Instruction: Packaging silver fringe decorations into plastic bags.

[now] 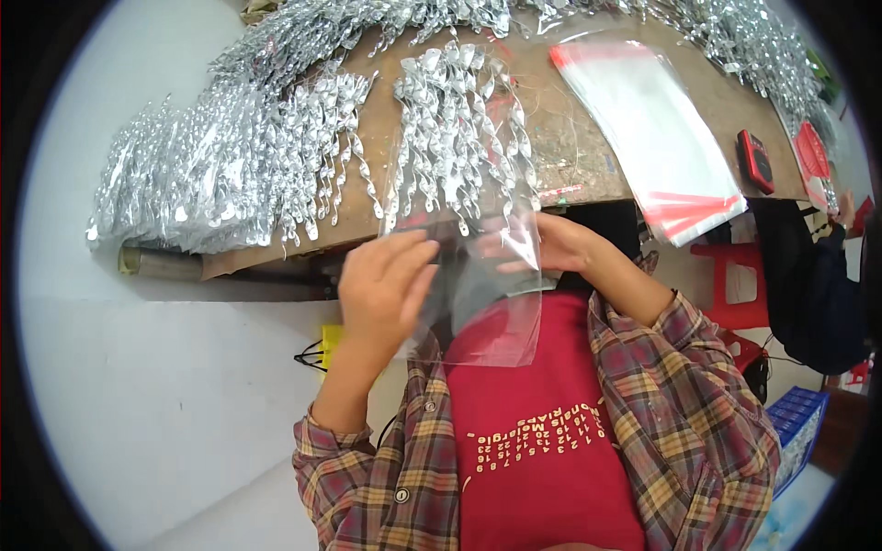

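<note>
A clear plastic bag (496, 326) reaches from the tabletop over the front edge toward my lap. Twisted silver foil strands (452, 119) lie in a bundle on its far part and look to be inside it. My left hand (384, 286), slightly blurred, is over the bag's left side with fingers loosely bent and apart. On the other side my right hand (549, 246) has its fingers stretched out, seen partly through the plastic. Whether either hand pinches the film is not plain.
Bagged silver strands (188, 174) are piled at the left, more silver strands (367, 26) along the back. Flat clear bags with red edges (648, 138) lie at the right, near a red-and-black device (755, 162). Beyond are a red stool (735, 285) and another person's dark clothing (808, 294).
</note>
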A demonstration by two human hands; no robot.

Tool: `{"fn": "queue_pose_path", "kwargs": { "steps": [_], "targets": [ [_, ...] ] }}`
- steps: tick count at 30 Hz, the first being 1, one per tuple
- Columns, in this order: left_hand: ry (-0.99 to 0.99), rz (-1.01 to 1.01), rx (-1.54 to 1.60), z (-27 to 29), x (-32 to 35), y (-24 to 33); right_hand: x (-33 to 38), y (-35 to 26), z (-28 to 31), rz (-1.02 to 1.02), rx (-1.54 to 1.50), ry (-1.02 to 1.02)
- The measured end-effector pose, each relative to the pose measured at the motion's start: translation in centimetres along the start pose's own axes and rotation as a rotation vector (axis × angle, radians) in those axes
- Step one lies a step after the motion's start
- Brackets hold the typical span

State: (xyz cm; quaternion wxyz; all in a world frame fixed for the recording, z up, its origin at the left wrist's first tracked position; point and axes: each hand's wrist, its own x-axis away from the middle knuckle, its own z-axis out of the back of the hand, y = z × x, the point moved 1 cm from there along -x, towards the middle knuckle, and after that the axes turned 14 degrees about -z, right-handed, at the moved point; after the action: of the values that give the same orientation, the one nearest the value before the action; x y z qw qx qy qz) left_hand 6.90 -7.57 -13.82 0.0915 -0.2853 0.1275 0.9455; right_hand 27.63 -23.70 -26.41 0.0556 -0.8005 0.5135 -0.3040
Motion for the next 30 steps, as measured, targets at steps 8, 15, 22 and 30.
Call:
{"fn": "queue_pose_path", "kwargs": {
  "steps": [8,15,22,30],
  "targets": [
    [0.216,0.577,0.330,0.6,1.8,-7.2,9.7,-5.2,-2.2,0.149,1.405,0.958],
    [0.026,0.659,0.426,-5.9,-6.1,-16.7,8.8,-10.4,-3.1,-0.173,1.308,0.769],
    [-0.034,0.963,0.585,-10.5,-6.1,-22.2,2.6,-19.0,0.1,0.683,1.413,0.887],
    [-0.087,1.105,0.844,-10.7,-7.8,-22.8,-1.7,-21.6,1.2,0.143,1.146,0.532]
  ]
}}
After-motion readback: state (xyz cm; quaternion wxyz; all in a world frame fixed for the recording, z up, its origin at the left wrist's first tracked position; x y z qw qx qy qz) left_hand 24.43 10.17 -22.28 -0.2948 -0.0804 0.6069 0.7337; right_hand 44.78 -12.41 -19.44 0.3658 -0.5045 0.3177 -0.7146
